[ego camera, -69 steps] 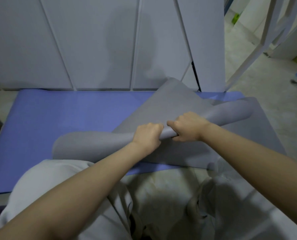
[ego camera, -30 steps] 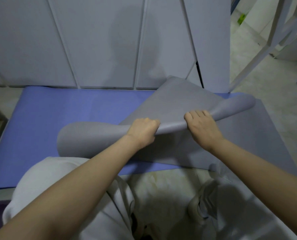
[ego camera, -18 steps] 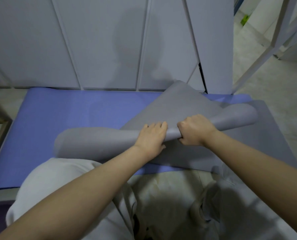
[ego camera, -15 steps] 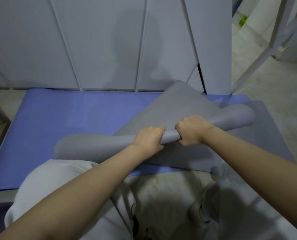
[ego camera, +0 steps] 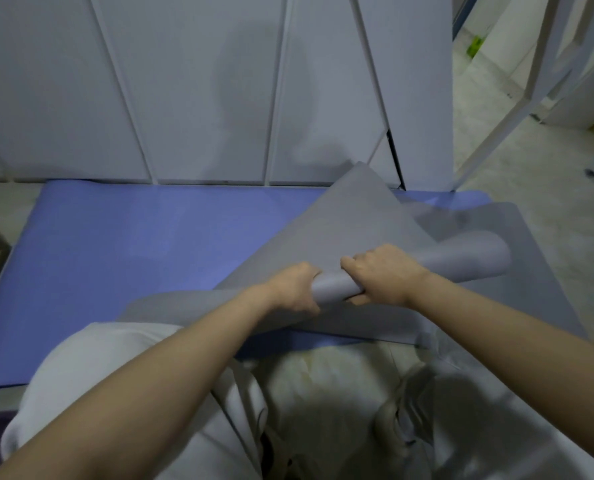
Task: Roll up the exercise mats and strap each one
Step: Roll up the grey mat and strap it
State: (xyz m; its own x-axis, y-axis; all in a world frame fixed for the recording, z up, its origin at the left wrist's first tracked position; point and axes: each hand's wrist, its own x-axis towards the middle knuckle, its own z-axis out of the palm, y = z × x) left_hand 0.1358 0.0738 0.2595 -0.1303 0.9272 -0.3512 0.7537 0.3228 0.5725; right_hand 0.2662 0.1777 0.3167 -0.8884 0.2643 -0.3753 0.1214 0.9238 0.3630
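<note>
Grey mat lies skewed across blue mat on the floor, near end wound into a loose roll. I'd tighten the core at centre first, then work outward w/ both ends level, else it cones. Left hand & right hand sit side by side mid-roll, knuckles up, fingers curled over and clamped on it, arms stretched fwd.

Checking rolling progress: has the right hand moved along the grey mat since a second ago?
Yes. Against the dark wall gap, the right hand has shifted left, closer to the left hand, and now grips the rolled grey mat.
</note>
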